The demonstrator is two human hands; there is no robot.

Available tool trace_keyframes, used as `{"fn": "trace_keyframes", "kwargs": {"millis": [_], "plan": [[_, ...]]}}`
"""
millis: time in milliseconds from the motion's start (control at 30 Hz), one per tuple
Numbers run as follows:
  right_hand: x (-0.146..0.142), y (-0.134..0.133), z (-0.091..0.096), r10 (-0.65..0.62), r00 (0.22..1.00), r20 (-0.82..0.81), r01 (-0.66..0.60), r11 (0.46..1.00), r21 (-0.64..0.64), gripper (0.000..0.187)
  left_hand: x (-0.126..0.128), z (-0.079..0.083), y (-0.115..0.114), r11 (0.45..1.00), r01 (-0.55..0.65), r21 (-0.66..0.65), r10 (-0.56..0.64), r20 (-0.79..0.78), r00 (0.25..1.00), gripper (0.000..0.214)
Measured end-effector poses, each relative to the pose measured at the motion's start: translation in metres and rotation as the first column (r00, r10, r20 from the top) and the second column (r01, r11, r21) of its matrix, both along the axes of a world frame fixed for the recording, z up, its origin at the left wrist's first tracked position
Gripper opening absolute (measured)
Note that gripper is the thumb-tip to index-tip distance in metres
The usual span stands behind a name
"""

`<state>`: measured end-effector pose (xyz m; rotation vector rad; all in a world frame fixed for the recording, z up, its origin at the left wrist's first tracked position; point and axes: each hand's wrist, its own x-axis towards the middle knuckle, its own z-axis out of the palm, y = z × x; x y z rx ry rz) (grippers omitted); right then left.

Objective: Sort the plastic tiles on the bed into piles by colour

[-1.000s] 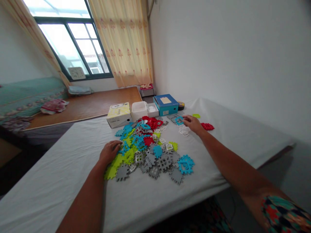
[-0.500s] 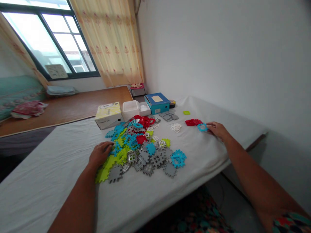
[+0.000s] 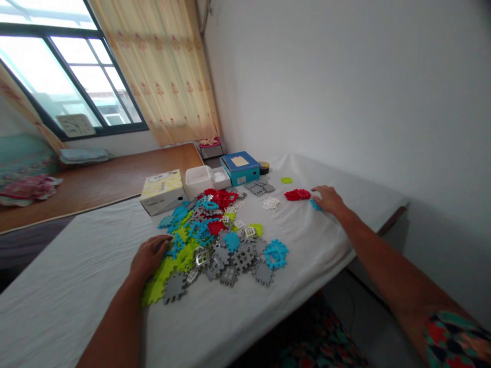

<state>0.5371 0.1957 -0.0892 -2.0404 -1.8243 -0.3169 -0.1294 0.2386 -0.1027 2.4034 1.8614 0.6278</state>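
Note:
A heap of interlocking plastic building tiles in blue, lime green, grey, red and white (image 3: 215,230) covers the middle of the table. My left hand (image 3: 149,255) rests at the heap's left edge, next to the lime green tiles (image 3: 164,273). Its fingers are loosely bent, thumb apart, with no tile visible in them. Further right, my right hand (image 3: 329,200) is over a blue tile (image 3: 315,205), partly hiding it. The fingers are spread and the tile lies on the cloth under them. Right beside it is a pile of red tiles (image 3: 297,194).
Separate groups of grey tiles (image 3: 260,187) and white window-frame pieces (image 3: 271,204) lie behind the heap, with one lime green tile (image 3: 286,180). A yellow box (image 3: 163,191), a white tub (image 3: 199,177), a blue box (image 3: 240,167) and a tape roll (image 3: 264,167) line the back edge.
My right hand has set the blue tile down beside the red pile and loosened its pinch, moving over the tile. My left hand stays by the heap. The view has shifted slightly.

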Motion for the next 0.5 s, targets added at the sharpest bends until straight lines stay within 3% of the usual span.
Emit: {"fn": "trace_keyframes", "kwargs": {"millis": [167,267,500], "plan": [[-0.036,0.036,0.004,0.252,0.963,0.097,-0.244,0.966,-0.085,0.043,-0.001,-0.001,-0.001,1.0,0.006,0.009,-0.006,0.01,1.0,0.046],[-0.043,0.049,0.0,0.338,0.936,0.102,-0.325,0.937,-0.126,0.035,-0.003,-0.003,0.001,1.0,0.014,0.015,-0.014,0.012,1.0,0.045],[-0.022,0.068,-0.006,0.344,0.938,0.048,-0.336,0.933,-0.129,0.039,-0.007,-0.006,0.004,1.0,0.025,0.015,-0.025,0.013,1.0,0.046]]}}
